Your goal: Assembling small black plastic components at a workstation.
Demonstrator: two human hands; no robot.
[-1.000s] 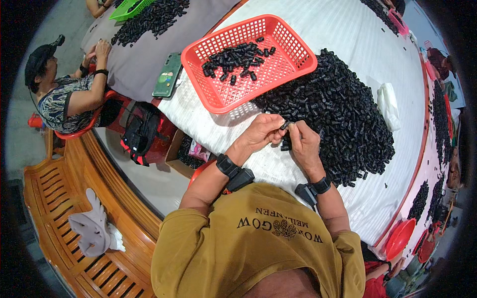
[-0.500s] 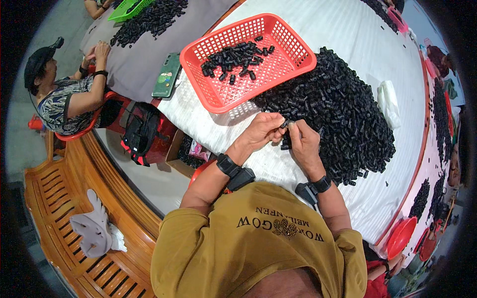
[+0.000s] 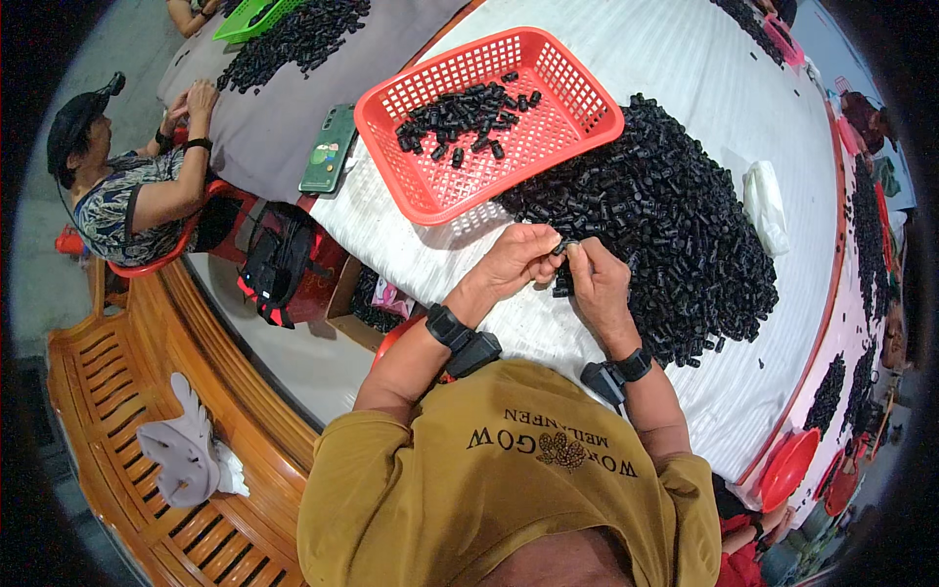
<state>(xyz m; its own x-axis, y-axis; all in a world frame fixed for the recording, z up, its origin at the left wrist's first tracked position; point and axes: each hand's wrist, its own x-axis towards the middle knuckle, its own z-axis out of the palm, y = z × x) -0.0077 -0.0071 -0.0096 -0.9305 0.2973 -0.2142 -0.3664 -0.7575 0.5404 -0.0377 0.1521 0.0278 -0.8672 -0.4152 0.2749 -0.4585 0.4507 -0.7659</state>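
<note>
Over the near edge of a large heap of small black cylindrical pieces (image 3: 675, 225), both my hands meet with fingertips almost touching. My left hand (image 3: 516, 262) pinches one small black piece (image 3: 560, 248) between thumb and forefinger. From the other side, my right hand (image 3: 600, 284) is closed on the same piece with thumb and fingers. Fingers cover most of it, so its detail is hidden. Beyond my left hand stands a red plastic basket (image 3: 548, 181) with perforated walls, holding a scatter of similar black pieces (image 3: 460, 117).
A green phone (image 3: 331, 149) lies left of the basket. White crumpled plastic (image 3: 766, 207) sits by the heap's right side. At the left, a seated person (image 3: 147, 181) works at another grey-covered table. A wooden bench (image 3: 230, 489) with grey gloves (image 3: 181, 455) stands lower left.
Almost nothing differs. My hands keep the piece in the same place, with only a slight shift of the fingers.
</note>
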